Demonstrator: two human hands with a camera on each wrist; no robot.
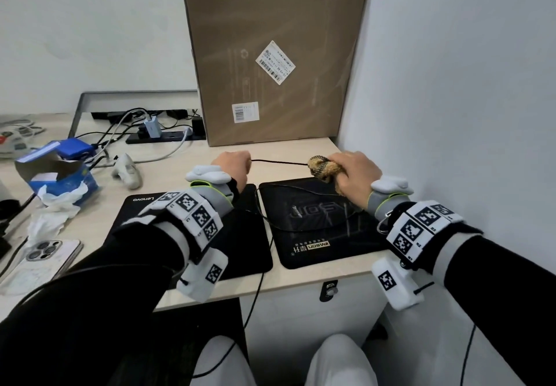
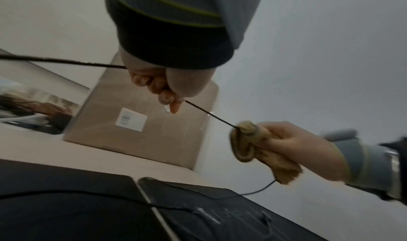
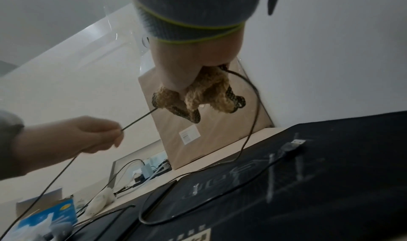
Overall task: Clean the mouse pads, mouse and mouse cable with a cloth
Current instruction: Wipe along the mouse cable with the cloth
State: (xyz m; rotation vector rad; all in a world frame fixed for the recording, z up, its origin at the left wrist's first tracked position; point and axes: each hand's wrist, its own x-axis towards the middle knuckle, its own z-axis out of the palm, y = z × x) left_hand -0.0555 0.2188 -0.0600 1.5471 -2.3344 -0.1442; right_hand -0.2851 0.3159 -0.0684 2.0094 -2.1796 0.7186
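Above the two black mouse pads, my left hand (image 1: 233,164) pinches the thin black mouse cable (image 1: 278,162) and holds it taut. My right hand (image 1: 350,169) grips a tan fluffy cloth (image 1: 323,167) wrapped round the same cable a short way to the right. From the cloth (image 3: 198,95) the cable (image 3: 251,122) loops down onto the right mouse pad (image 1: 325,235), where its USB plug (image 3: 294,144) lies. The left mouse pad (image 1: 240,247) lies partly under my left forearm. In the left wrist view the cable (image 2: 209,113) runs from my fingers (image 2: 167,96) into the cloth (image 2: 249,140). No mouse is in sight.
A tall cardboard box (image 1: 270,55) stands against the wall behind the pads. At the left lie a white controller (image 1: 128,170), a blue tissue box (image 1: 57,169), crumpled tissues (image 1: 51,214), a phone (image 1: 45,258) and a power strip (image 1: 165,136) with cables. A wall stands close on the right.
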